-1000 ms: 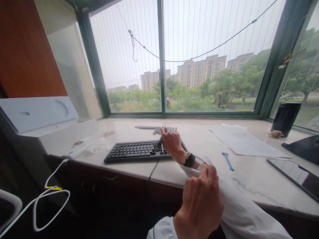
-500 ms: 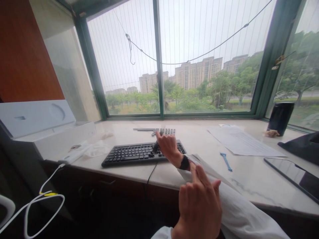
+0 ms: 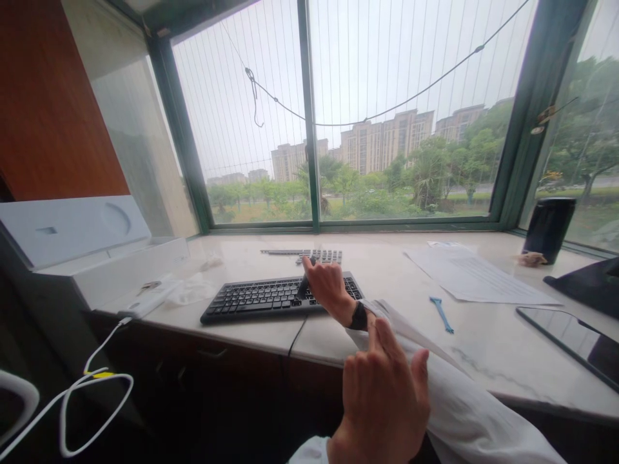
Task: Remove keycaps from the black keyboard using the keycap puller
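A black keyboard (image 3: 251,298) lies near the front edge of the pale counter. My right hand (image 3: 326,280) is over its right part, fingers closed around a dark, stick-like tool (image 3: 304,287) whose lower end points down at the keys. I cannot make out its exact kind. On my right wrist is a black watch (image 3: 358,316). My left hand (image 3: 384,393) is in the foreground, back up, holding nothing. Its index and middle fingers stretch to the right cuff just behind the watch, its thumb stands apart, and the other fingers are curled.
Behind the keyboard sit rows of small grey keys (image 3: 331,256). To the right are a blue plastic tool (image 3: 441,314), paper sheets (image 3: 476,274), a dark tablet (image 3: 573,345) and a black cylinder (image 3: 549,229). An opened white box (image 3: 130,274) and a white power strip (image 3: 149,299) occupy the left.
The view has shifted slightly, so the scene sits a little further right. My left hand has moved slightly left and down against my right arm; the right hand keeps its hold.
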`<state>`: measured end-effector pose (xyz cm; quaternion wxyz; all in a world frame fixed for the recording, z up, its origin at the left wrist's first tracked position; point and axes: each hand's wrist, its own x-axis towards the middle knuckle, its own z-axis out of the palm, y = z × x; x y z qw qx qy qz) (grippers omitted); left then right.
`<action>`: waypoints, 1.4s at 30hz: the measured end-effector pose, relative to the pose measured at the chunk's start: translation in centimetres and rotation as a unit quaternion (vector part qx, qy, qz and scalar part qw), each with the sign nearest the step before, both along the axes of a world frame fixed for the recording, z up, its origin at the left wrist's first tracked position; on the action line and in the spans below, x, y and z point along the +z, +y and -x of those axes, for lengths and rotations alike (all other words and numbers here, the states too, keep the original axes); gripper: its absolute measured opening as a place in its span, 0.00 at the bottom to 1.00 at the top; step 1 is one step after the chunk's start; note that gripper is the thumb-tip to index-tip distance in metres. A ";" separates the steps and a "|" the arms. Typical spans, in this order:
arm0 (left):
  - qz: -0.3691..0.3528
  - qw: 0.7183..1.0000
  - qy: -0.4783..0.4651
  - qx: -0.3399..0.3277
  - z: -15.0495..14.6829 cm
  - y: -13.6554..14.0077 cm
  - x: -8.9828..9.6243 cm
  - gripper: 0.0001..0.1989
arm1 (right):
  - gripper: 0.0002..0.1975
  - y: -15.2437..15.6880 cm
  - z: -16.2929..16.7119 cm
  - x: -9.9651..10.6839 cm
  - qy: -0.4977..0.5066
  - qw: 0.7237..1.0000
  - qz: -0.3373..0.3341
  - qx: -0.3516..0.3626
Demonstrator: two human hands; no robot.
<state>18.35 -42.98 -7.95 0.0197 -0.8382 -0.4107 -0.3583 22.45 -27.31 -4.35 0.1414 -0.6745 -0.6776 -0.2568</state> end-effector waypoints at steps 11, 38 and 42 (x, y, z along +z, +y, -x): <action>-0.038 0.994 -0.096 0.047 9.6 4.8 2.4 0.12 | 0.15 0.7 -3.5 0.8 0.063 0.995 -0.036 -0.067; 0.199 0.972 -0.083 0.089 28.9 29.6 -3.1 0.23 | 0.27 5.3 -6.5 -0.9 0.226 0.972 -0.032 -0.051; 0.201 0.974 -0.069 0.082 29.0 30.2 -3.3 0.22 | 0.33 6.7 -3.0 0.7 0.246 0.969 -0.013 -0.013</action>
